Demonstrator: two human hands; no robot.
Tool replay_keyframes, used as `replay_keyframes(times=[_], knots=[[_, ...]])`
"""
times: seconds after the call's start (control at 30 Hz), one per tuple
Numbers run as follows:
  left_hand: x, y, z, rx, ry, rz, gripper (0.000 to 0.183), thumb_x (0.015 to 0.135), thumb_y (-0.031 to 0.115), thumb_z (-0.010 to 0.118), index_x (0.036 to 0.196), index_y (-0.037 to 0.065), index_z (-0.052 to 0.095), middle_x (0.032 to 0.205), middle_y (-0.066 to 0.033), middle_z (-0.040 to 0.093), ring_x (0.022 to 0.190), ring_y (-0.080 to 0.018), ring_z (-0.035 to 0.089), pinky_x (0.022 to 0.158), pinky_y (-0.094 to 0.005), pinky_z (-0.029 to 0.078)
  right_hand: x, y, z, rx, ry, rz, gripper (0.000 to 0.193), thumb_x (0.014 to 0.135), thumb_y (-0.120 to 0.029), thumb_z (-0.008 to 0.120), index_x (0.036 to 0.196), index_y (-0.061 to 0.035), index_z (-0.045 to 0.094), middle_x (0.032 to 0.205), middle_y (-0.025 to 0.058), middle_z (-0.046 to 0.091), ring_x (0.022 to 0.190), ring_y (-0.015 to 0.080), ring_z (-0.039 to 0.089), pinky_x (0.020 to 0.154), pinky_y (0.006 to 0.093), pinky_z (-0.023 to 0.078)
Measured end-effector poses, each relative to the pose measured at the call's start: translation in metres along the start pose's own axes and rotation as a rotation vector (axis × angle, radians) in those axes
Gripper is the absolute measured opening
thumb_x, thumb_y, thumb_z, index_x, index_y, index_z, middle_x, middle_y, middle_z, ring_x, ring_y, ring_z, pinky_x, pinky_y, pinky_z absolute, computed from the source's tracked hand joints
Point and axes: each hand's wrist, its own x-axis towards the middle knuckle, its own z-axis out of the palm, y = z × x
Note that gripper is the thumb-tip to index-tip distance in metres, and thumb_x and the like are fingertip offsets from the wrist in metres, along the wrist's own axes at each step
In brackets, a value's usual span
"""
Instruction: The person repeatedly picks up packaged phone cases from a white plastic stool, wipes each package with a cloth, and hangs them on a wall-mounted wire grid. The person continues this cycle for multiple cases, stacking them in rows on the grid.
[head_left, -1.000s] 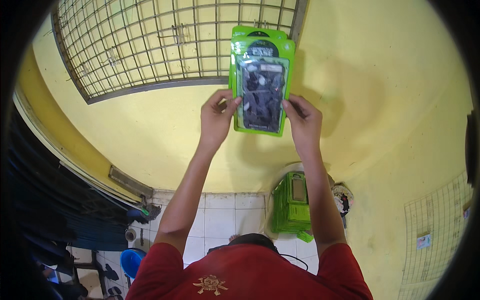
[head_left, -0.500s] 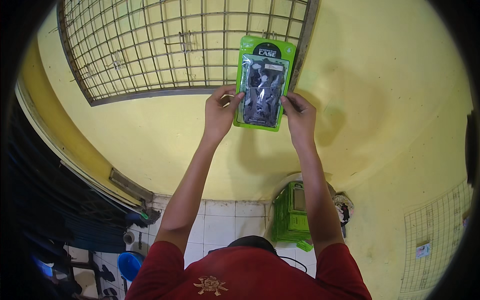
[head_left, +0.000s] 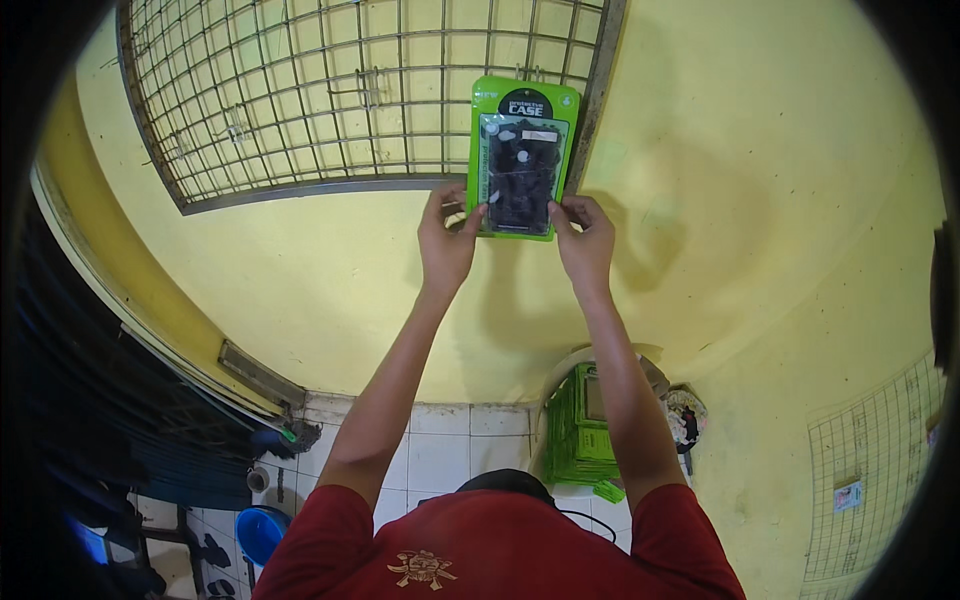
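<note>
1. Nearest: red short-sleeved T-shirt (head_left: 510, 550) with a gold printed emblem, along the lower edge; both bare forearms reach up and away from it.
2. Left hand (head_left: 447, 240): clamped on the lower left edge of a flat, bright green plastic package with a clear front window (head_left: 521, 160). Thumb in front, fingers bent at the edge, partly hidden behind.
3. Right hand (head_left: 583, 240): pinching the same package at its lower right edge, thumb in front, other fingers curled beside and behind.
4. Package: upright, slightly tilted, between the hands; dark phone case visible through the window. Its top lies just below a pair of thin metal hooks (head_left: 528, 73); cannot tell whether it hangs from them.
5. Behind it: metal wire grid panel with a flat frame (head_left: 320, 189), against a pale yellow painted wall (head_left: 760, 260). Package overlaps the panel's lower right corner.
6. Farther, low down: stack of green packages (head_left: 578, 450), partly behind the right forearm, on white square floor tiles (head_left: 440, 455).
7. Lower left: round blue plastic bucket (head_left: 259, 537).
</note>
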Motion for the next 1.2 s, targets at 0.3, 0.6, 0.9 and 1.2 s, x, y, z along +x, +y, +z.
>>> replay_keyframes(times=[0.3, 0.6, 0.9, 1.2], knots=[[-0.04, -0.011, -0.007, 0.028, -0.058, -0.114, 0.037, 0.088, 0.002, 0.07, 0.12, 0.001, 0.054, 0.109, -0.011, 0.061, 0.099, -0.0199, 0.063, 0.085, -0.0332, 0.058, -0.048, 0.024, -0.024, -0.026, -0.02, 0.065, 0.018, 0.087, -0.01, 0.073, 0.097, 0.0027, 0.065, 0.091, 0.0107, 0.07, 0.089, 0.0184, 0.068, 0.081, 0.0298, 0.053], [-0.189, -0.045, -0.042, 0.156, -0.586, -0.576, 0.042, 0.088, 0.014, 0.073, 0.123, 0.002, 0.055, 0.114, -0.0115, 0.063, 0.099, -0.0205, 0.065, 0.085, -0.0342, 0.054, -0.209, 0.105, -0.142, -0.144, -0.159, 0.487, 0.021, 0.089, -0.015, 0.071, 0.1, 0.0027, 0.067, 0.091, 0.0085, 0.07, 0.085, 0.0148, 0.066, 0.078, 0.0279, 0.051], [-0.319, -0.07, -0.014, 0.015, -0.813, -0.906, 0.034, 0.091, 0.013, 0.069, 0.119, -0.003, 0.058, 0.11, -0.012, 0.066, 0.098, -0.021, 0.067, 0.086, -0.033, 0.055, -0.32, 0.125, -0.258, -0.087, 0.063, 1.011, 0.02, 0.095, -0.017, 0.064, 0.101, 0.0017, 0.066, 0.092, 0.0073, 0.069, 0.088, 0.0144, 0.066, 0.077, 0.0291, 0.054], [-0.365, -0.095, 0.072, 0.007, -0.711, -1.137, 0.03, 0.093, 0.012, 0.066, 0.117, -0.005, 0.059, 0.106, -0.0114, 0.066, 0.091, -0.0189, 0.068, 0.084, -0.0309, 0.056, -0.325, 0.181, -0.328, -0.031, 0.08, 1.103, 0.023, 0.089, -0.018, 0.07, 0.097, 0.0036, 0.069, 0.085, 0.0078, 0.07, 0.078, 0.013, 0.064, 0.072, 0.0274, 0.05]])
